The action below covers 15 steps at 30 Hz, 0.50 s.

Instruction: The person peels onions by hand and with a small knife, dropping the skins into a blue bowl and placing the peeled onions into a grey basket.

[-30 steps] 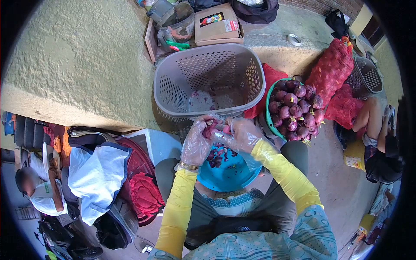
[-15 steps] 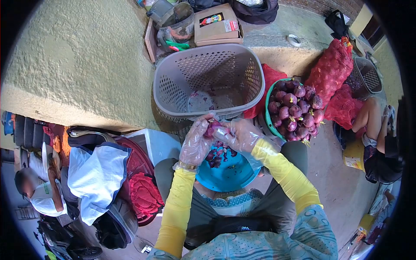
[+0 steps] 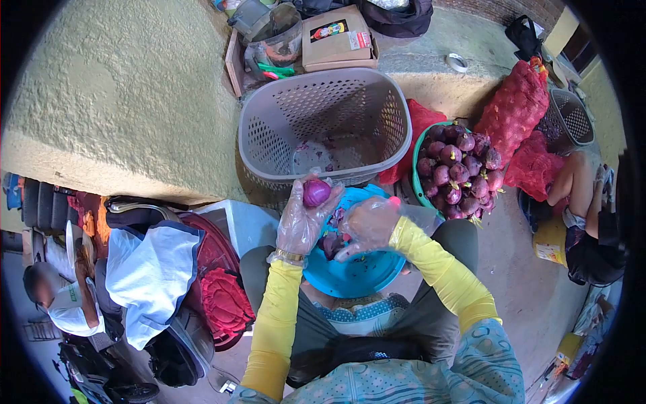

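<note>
In my gloved left hand [image 3: 299, 219] lies a smooth, shiny red onion [image 3: 316, 193], held in curled fingers above the near rim of a grey perforated basket. My gloved right hand [image 3: 370, 225] is lower, over a blue basin [image 3: 356, 277], with its thumb stretched out. A small pink end [image 3: 394, 200] sticks out from the back of that hand; the rest of that object is hidden. Dark onion skins [image 3: 332, 244] are at the right fingertips, inside the basin. A green tub [image 3: 418, 178] heaped with unpeeled red onions [image 3: 459, 173] stands to the right.
The grey basket [image 3: 324, 176] has skin scraps on its bottom. Behind the tub leans a full red mesh sack [image 3: 515, 101]. A cardboard box [image 3: 336, 40] sits on the ledge. At left is a white cloth [image 3: 151, 269]; people sit at both sides.
My hands have parted. The left keeps the onion, now with its smooth surface showing, while the right has dropped down toward the basin. The pink end has come into sight.
</note>
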Each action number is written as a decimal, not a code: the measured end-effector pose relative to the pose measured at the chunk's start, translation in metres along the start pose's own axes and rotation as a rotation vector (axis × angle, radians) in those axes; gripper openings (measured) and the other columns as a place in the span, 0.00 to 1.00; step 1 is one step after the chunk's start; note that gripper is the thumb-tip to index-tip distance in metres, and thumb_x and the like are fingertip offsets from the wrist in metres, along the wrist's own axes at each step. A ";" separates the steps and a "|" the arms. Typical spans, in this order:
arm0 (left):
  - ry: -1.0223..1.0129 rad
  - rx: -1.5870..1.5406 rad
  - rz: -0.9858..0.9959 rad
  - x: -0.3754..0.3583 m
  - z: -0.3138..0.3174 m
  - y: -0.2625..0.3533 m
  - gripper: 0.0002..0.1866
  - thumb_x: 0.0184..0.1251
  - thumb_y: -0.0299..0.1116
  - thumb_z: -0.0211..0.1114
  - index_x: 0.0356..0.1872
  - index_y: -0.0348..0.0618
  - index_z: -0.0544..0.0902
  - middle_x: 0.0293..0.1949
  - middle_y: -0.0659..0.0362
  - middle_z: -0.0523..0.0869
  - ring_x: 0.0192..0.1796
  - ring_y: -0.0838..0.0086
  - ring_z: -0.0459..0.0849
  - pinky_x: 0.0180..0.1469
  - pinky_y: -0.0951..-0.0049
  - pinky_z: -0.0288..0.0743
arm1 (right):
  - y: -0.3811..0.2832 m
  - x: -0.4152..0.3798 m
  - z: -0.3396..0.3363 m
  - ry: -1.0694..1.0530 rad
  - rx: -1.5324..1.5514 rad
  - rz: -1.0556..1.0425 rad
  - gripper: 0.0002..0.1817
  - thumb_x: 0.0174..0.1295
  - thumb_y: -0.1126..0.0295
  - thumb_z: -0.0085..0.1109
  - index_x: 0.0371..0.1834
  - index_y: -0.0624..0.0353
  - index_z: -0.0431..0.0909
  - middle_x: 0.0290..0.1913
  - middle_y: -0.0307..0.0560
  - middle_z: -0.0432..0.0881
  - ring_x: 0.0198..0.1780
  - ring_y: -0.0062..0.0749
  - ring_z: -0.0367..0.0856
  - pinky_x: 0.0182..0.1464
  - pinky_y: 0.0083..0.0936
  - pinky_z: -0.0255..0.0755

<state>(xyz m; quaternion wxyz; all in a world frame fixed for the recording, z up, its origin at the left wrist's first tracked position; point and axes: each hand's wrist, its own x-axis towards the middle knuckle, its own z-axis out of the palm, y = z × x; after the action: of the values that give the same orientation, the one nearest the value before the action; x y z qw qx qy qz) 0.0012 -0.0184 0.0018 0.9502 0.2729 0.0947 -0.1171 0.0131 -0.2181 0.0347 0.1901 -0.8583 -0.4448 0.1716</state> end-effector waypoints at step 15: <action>-0.039 -0.319 -0.183 0.002 -0.017 0.006 0.30 0.78 0.51 0.56 0.63 0.31 0.70 0.58 0.40 0.77 0.68 0.44 0.73 0.70 0.39 0.69 | 0.008 -0.001 0.003 0.009 0.096 0.063 0.33 0.58 0.31 0.60 0.29 0.56 0.82 0.29 0.53 0.82 0.37 0.54 0.84 0.40 0.48 0.75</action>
<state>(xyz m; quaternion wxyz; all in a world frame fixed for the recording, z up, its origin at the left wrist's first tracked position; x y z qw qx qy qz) 0.0026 -0.0047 -0.0100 0.9684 0.1067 0.1183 -0.1919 0.0163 -0.2228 0.0286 0.2274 -0.8625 -0.4079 0.1948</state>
